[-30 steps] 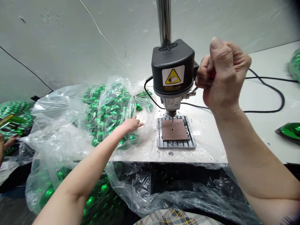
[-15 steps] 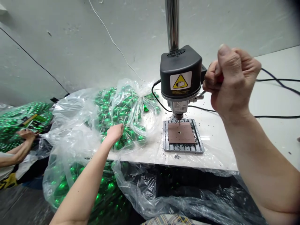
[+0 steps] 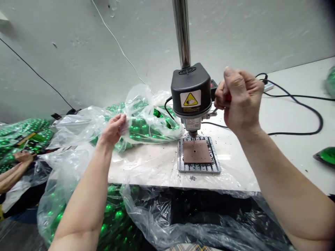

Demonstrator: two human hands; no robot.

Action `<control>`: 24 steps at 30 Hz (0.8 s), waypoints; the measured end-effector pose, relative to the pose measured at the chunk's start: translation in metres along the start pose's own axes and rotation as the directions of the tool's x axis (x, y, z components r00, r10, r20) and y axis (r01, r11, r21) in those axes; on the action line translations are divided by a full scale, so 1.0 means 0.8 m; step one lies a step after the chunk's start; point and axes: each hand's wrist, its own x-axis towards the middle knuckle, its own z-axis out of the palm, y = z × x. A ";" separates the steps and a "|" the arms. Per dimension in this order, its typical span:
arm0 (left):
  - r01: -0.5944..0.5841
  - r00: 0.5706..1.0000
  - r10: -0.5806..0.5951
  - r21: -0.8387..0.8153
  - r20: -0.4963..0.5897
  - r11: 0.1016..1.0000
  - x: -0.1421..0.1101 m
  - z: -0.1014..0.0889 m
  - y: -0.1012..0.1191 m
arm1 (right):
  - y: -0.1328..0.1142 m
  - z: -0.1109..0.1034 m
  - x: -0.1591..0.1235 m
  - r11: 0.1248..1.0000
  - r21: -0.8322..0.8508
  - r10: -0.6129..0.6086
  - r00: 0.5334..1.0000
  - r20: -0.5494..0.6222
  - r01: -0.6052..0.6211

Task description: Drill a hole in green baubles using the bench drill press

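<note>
My left hand [image 3: 114, 129] pinches a fold of a clear plastic bag [image 3: 149, 129] holding shiny green balls on the table. To its right stands a small black drill press [image 3: 190, 90] with a hand-warning label. My right hand [image 3: 240, 99] is wrapped around the press's feed handle, whose red grip [image 3: 228, 97] shows slightly between the fingers. Below the chuck, a brown square board [image 3: 197, 157] with a small hole lies on the slotted metal base [image 3: 180, 168], with dark shavings around it.
Below the table edge hangs another clear bag [image 3: 112, 216] of green balls. At far left a co-worker's hand [image 3: 23, 157] rests near a bag of green balls [image 3: 28, 127]. A black cable [image 3: 320, 118] loops at right, near a green object [image 3: 328, 155].
My left hand has moved up and left, lifting the bag's plastic, and the bag has folded over toward the press. My right hand keeps its grip. The view has shifted right.
</note>
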 end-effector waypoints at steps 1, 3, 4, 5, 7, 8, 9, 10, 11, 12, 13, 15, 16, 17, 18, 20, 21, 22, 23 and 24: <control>0.057 0.997 -0.061 0.114 0.037 0.992 -0.010 -0.008 -0.002 | -0.001 0.000 0.000 1.000 0.000 0.007 1.000 0.007 -0.007; 0.204 0.953 -0.290 0.520 0.087 0.829 -0.027 -0.017 -0.002 | -0.002 -0.001 0.000 1.000 -0.008 0.024 1.000 0.011 -0.023; 0.232 0.931 -0.362 0.716 0.031 0.658 -0.034 -0.015 0.000 | -0.003 -0.001 0.000 0.999 -0.015 0.035 0.999 0.016 -0.035; 0.227 0.937 -0.346 0.848 -0.055 0.479 -0.039 -0.008 0.003 | -0.004 -0.001 0.000 0.999 -0.019 0.047 0.999 0.020 -0.046; 0.141 0.989 -0.087 0.954 -0.122 0.266 -0.047 0.022 0.009 | -0.004 -0.002 0.000 0.998 -0.013 0.063 0.997 0.036 -0.062; 0.035 0.996 0.066 0.970 -0.052 0.240 -0.049 0.044 0.011 | -0.004 -0.002 0.000 0.998 -0.009 0.066 0.997 0.040 -0.066; -0.113 0.983 0.169 0.963 0.072 0.245 -0.049 0.069 0.011 | -0.004 -0.002 0.000 0.998 -0.006 0.067 0.997 0.038 -0.066; -0.302 0.946 0.200 0.917 0.254 0.260 -0.048 0.094 0.009 | -0.003 -0.002 0.000 0.998 -0.006 0.065 0.997 0.032 -0.065; -0.457 0.888 0.189 0.849 0.419 0.267 -0.045 0.118 0.004 | -0.003 -0.002 -0.001 0.998 -0.009 0.063 0.998 0.026 -0.063; -0.536 0.844 0.164 0.800 0.511 0.270 -0.040 0.140 -0.002 | -0.003 -0.002 -0.001 0.998 -0.012 0.062 0.998 0.021 -0.062; -0.555 0.830 0.112 0.786 0.547 0.274 -0.036 0.157 -0.011 | -0.002 -0.003 -0.001 0.998 -0.014 0.062 0.998 0.016 -0.062; -0.459 0.862 -0.083 0.840 0.500 0.290 -0.028 0.177 -0.028 | -0.003 -0.003 -0.001 0.998 -0.017 0.068 0.997 0.025 -0.068; -0.397 0.874 -0.167 0.869 0.456 0.294 -0.027 0.181 -0.037 | -0.003 -0.003 -0.001 0.997 -0.017 0.072 0.997 0.035 -0.071; -0.346 0.878 -0.230 0.890 0.419 0.297 -0.027 0.182 -0.043 | -0.003 -0.003 -0.001 0.997 -0.017 0.074 0.996 0.046 -0.073; -0.316 0.877 -0.268 0.899 0.398 0.304 -0.031 0.182 -0.049 | -0.004 -0.003 -0.001 0.997 -0.019 0.073 0.996 0.053 -0.072; -0.305 0.871 -0.286 0.897 0.399 0.322 -0.044 0.182 -0.058 | -0.003 -0.003 0.000 0.998 -0.030 0.064 0.997 0.043 -0.062; -0.303 0.867 -0.293 0.894 0.402 0.331 -0.054 0.183 -0.061 | -0.003 -0.002 0.000 0.998 -0.038 0.060 0.998 0.031 -0.059; -0.299 0.865 -0.297 0.891 0.404 0.340 -0.064 0.185 -0.065 | -0.002 -0.002 0.000 0.997 -0.045 0.061 0.998 0.017 -0.060; -0.295 0.866 -0.297 0.890 0.403 0.348 -0.075 0.188 -0.069 | -0.001 -0.002 0.001 0.997 -0.048 0.064 0.998 0.003 -0.063; -0.288 0.869 -0.294 0.889 0.399 0.355 -0.085 0.191 -0.073 | -0.001 -0.001 0.001 0.996 -0.048 0.069 0.998 -0.005 -0.070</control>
